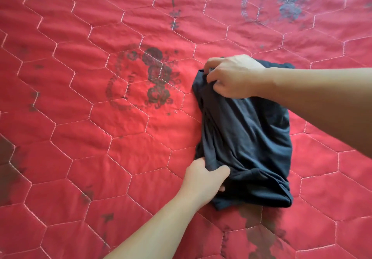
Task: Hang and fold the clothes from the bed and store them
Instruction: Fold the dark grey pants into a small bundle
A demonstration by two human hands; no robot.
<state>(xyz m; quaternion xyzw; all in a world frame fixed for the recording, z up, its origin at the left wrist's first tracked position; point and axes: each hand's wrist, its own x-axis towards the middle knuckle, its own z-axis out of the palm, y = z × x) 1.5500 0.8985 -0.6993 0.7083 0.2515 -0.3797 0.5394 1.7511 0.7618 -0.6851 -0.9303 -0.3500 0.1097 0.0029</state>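
Note:
A dark navy garment [247, 136] lies folded into a compact rectangle on the red quilted bedspread [100, 117], right of centre. My left hand [205, 178] pinches the garment's near left corner, fingers closed on the cloth. My right hand [231, 75] reaches in from the right and grips the far left corner, bunching the fabric there. Both forearms are bare. The garment's left edge is wrinkled and gathered between the two hands.
The bedspread fills the whole view, with hexagon stitching and faded dark floral prints [155, 77]. A greyish print [287, 1] shows at the far right top. No other clothes or furniture are in view.

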